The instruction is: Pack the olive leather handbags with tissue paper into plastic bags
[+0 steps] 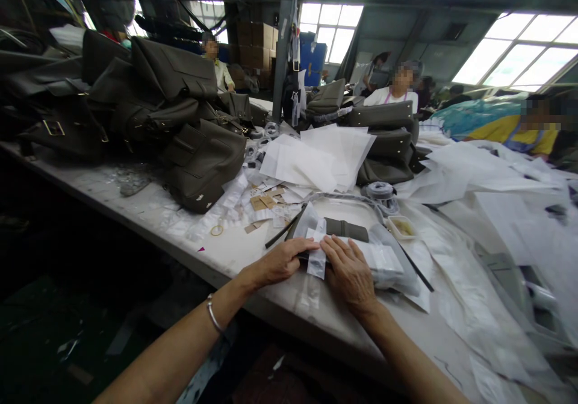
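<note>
On the table in front of me lies a dark olive bag (pixel 347 229), partly covered with white wrapping paper (pixel 377 258) and clear film. A small translucent plastic packet (pixel 316 265) hangs over its near edge. At the bag's left end is my left hand (pixel 282 264), its fingers curled and the index finger reaching onto the packet; what the curled fingers hold, if anything, is hidden. My right hand (pixel 350 271) rests flat across the wrapped front, fingers stretched out, fingertips beside the packet. A strap wrapped in film (pixel 347 198) arches behind the bag.
Dark olive bags (pixel 205 163) are piled at the left. White paper sheets (pixel 311 157) lie behind my work, beside brown tags (pixel 262 203). A coiled wrapped strap (pixel 380 191) and a small plastic tub (pixel 403 228) sit at right. Co-workers (pixel 392 94) are across the table.
</note>
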A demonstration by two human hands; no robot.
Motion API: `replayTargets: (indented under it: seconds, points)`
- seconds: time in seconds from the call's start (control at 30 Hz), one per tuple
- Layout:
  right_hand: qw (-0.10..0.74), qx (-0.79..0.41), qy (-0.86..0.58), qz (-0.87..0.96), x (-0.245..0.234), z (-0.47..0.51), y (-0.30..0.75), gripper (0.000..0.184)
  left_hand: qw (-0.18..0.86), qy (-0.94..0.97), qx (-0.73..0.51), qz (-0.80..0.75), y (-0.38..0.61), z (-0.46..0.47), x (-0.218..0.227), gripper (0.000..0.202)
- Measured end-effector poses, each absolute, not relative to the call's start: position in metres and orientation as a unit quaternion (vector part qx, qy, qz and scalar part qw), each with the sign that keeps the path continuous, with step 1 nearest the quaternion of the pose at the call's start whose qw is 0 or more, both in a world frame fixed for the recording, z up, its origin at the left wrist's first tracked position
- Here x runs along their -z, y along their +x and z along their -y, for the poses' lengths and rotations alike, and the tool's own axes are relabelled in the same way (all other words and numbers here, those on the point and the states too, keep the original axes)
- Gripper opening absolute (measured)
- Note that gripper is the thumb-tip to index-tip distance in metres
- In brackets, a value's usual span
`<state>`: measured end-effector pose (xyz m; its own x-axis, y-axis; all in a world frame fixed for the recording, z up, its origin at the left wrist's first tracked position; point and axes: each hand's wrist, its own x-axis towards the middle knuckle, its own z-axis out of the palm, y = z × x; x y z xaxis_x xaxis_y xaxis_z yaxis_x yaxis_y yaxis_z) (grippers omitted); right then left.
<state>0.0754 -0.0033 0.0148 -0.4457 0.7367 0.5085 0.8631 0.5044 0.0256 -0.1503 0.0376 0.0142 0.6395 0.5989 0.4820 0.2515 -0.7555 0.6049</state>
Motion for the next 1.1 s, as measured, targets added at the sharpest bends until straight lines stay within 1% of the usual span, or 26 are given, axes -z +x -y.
replayTargets:
  seconds: [0.07,0.17,0.3,0.37,0.5,0.63,0.7,0.73,0.8,0.87,0.9,1.0,1.1]
  points:
    - [0.223,0.146,-0.475,0.839,-0.014,0.003,0.076,0.036,0.276,0.865,-0.337,-0.250,-0.155,-0.040,-0.024,0.049]
    - [0.216,0.145,-0.471,0.843,-0.013,0.003,0.077,0.037,0.289,0.850,-0.346,-0.272,-0.150,-0.040,-0.029,0.034]
    - [0.213,0.148,-0.467,0.845,-0.012,0.003,0.078,0.040,0.249,0.831,-0.390,-0.311,-0.130,-0.032,-0.016,0.017]
    - [0.212,0.147,-0.467,0.846,-0.011,0.004,0.078,0.042,0.216,0.828,-0.406,-0.320,-0.123,-0.027,-0.010,0.012]
    - [0.210,0.145,-0.469,0.845,-0.011,0.002,0.077,0.047,0.155,0.842,-0.416,-0.305,-0.120,-0.022,-0.004,0.027]
    - [0.212,0.136,-0.456,0.853,-0.019,0.004,0.080,0.052,0.107,0.858,-0.426,-0.266,-0.121,-0.024,-0.001,0.025]
    - [0.233,0.121,-0.437,0.860,-0.028,0.013,0.082,0.052,0.097,0.859,-0.431,-0.259,-0.121,-0.026,0.002,0.023]
    - [0.247,0.109,-0.423,0.865,-0.032,0.021,0.082,0.049,0.094,0.859,-0.433,-0.258,-0.121,-0.027,0.004,0.022]
    - [0.258,0.064,-0.391,0.881,-0.039,0.039,0.081,0.038,0.089,0.855,-0.439,-0.260,-0.121,-0.028,0.006,0.021]
    - [0.235,-0.010,-0.366,0.900,-0.040,0.056,0.077,0.029,0.086,0.852,-0.444,-0.262,-0.120,-0.029,0.007,0.021]
    - [0.218,-0.052,-0.364,0.904,-0.038,0.062,0.074,0.028,0.085,0.851,-0.446,-0.264,-0.120,-0.029,0.007,0.020]
    - [0.195,-0.145,-0.408,0.880,-0.026,0.064,0.067,0.028,0.082,0.849,-0.447,-0.269,-0.120,-0.029,0.007,0.019]
    - [0.221,-0.165,-0.440,0.855,-0.012,0.055,0.063,0.017,0.081,0.852,-0.440,-0.272,-0.121,-0.029,0.007,0.020]
